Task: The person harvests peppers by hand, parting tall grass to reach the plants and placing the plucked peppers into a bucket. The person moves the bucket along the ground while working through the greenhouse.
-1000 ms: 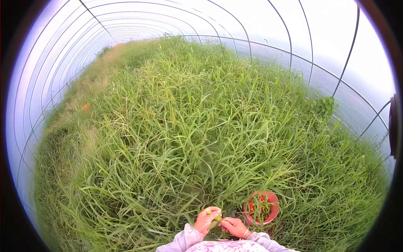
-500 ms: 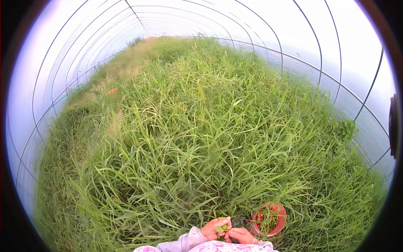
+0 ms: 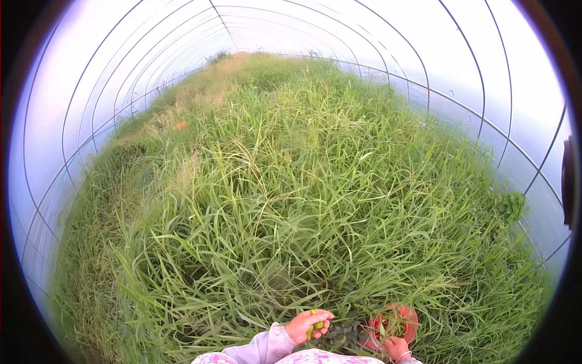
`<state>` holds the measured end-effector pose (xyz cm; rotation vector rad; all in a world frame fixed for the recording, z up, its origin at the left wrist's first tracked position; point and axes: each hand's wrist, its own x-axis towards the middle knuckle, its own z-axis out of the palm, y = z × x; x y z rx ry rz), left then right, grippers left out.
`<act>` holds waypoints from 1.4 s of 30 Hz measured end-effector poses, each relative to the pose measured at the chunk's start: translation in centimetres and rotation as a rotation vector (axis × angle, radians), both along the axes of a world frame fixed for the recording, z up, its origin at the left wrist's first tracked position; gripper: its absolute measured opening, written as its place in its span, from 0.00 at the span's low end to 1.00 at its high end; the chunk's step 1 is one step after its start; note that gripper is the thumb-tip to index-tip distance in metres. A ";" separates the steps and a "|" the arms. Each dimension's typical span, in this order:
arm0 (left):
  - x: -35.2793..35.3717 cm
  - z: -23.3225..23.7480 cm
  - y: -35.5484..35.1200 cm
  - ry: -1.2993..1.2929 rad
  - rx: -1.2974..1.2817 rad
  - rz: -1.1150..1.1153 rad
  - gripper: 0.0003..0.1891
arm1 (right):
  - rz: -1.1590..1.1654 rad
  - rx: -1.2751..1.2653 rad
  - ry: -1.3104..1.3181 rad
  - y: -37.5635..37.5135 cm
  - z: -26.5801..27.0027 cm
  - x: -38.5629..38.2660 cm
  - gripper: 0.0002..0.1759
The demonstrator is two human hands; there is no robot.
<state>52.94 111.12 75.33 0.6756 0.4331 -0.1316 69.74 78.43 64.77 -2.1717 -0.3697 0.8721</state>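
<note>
My left hand (image 3: 300, 328) is closed around yellow-green peppers (image 3: 314, 327), which stick out between the fingers in front of my body. At the near rim of a red bucket (image 3: 410, 321), my right hand (image 3: 396, 348) has its fingers curled and pointing inward. Whatever those fingertips hold, if anything, is too small to make out. Inside the bucket lie red and green peppers (image 3: 382, 327), with some grass blades across them. Dark leaves (image 3: 345, 335) show low down between my two hands.
Tall dense grass (image 3: 273, 212) surrounds the bucket and fills the ground ahead. Metal hoops (image 3: 482, 91) and pale plastic sheeting arch over both sides. A small orange object (image 3: 180, 125) lies far off at the left, and a leafy plant (image 3: 511, 205) grows by the right wall.
My right hand has left my left hand and moved right to the bucket. The left hand keeps the peppers and has shifted slightly left. The whole view has turned a little.
</note>
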 end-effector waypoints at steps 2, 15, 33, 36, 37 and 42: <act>-0.3 -0.8 0.1 0.046 -0.015 0.005 0.12 | 0.336 -0.285 -0.267 -5.6 -4.6 0.6 0.20; 1.6 -1.0 -2.0 0.041 0.063 -0.052 0.11 | 0.441 -0.732 -0.024 -4.4 -4.9 -1.5 0.19; 3.2 1.0 -5.4 -0.110 0.346 0.020 0.11 | -0.135 0.804 0.908 12.3 8.0 -3.1 0.24; 4.8 -0.9 -6.8 -0.333 0.831 0.133 0.10 | -0.226 0.983 1.141 15.0 7.1 -4.8 0.30; 4.9 0.1 -6.8 -0.279 0.924 0.115 0.10 | -0.272 1.027 1.179 15.2 7.0 -5.4 0.30; 4.5 -0.9 -7.6 -0.305 1.348 0.093 0.16 | -0.386 1.138 1.319 15.1 5.7 -7.0 0.29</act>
